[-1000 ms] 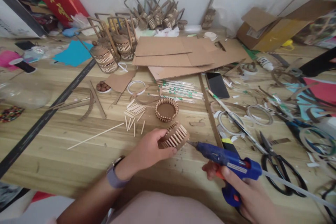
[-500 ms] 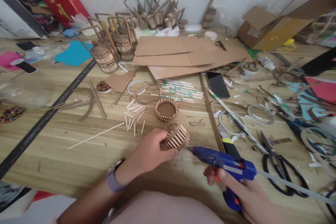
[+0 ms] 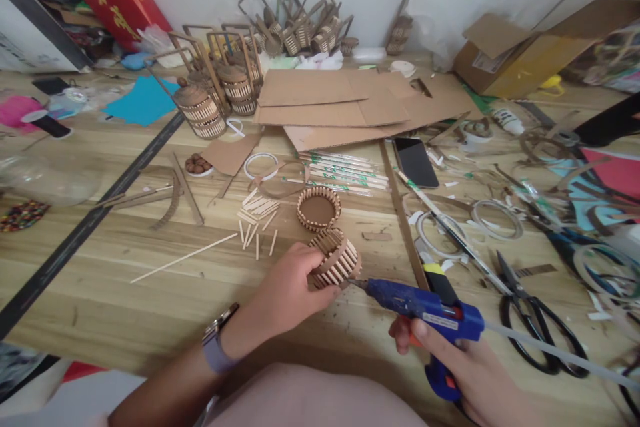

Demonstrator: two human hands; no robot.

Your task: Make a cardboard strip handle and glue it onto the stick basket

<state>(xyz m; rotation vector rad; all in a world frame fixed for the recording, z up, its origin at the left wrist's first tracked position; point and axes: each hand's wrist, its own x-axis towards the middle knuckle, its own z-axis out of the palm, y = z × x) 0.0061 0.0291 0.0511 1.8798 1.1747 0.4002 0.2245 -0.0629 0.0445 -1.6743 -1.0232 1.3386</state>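
My left hand (image 3: 287, 290) is closed around a small round basket (image 3: 336, 259) made of cardboard and short wooden sticks, tilted on its side just above the wooden floor. My right hand (image 3: 467, 373) grips a blue hot glue gun (image 3: 425, 310), a clear glue stick trailing from its back. The gun's nozzle touches the lower right edge of the basket. A second, similar cardboard ring (image 3: 319, 208) lies flat just beyond it.
Loose short sticks (image 3: 257, 217) and a long skewer (image 3: 184, 257) lie to the left. Black scissors (image 3: 533, 320), a phone (image 3: 414, 161), wrapped chopsticks (image 3: 343, 173), flat cardboard sheets (image 3: 345, 103) and finished baskets (image 3: 200, 110) surround the spot. Cardboard rings and scraps litter the right side.
The glue gun has slid left and slightly down, bringing its nozzle against the basket's lower edge. My left hand turned the basket a little and lowered it.
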